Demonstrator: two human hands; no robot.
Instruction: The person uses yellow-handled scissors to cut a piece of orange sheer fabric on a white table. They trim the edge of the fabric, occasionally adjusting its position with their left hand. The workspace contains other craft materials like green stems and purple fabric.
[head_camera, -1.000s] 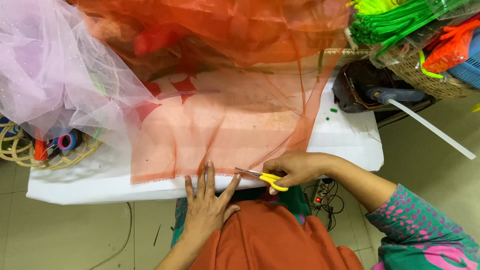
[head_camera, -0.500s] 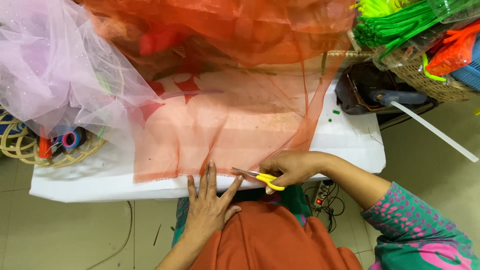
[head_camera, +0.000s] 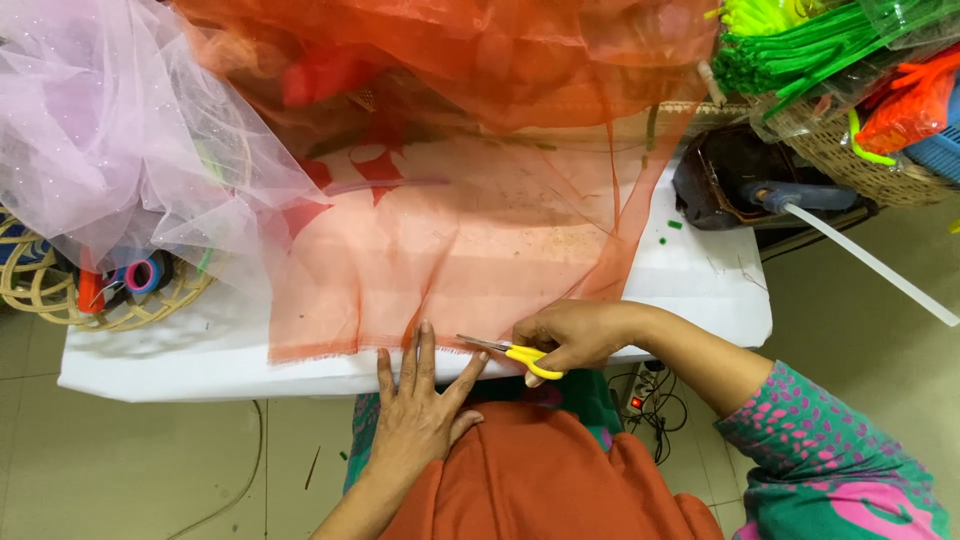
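Right hand (head_camera: 575, 335): grip closed on yellow-handled scissors (head_camera: 510, 352), blades pointing left along the desk (head_camera: 700, 290) near edge.
Left hand (head_camera: 420, 410): flat, open, fingers pressing the fabric hem, holding nothing.
Orange net fabric (head_camera: 450, 250): sheer, spread across desk centre; frayed hem lies directly left of the blades.

two hands (head_camera: 420, 420), one pair of yellow-handled scissors (head_camera: 510, 351), two sheets of netting (head_camera: 450, 250), two wicker baskets (head_camera: 60, 300)
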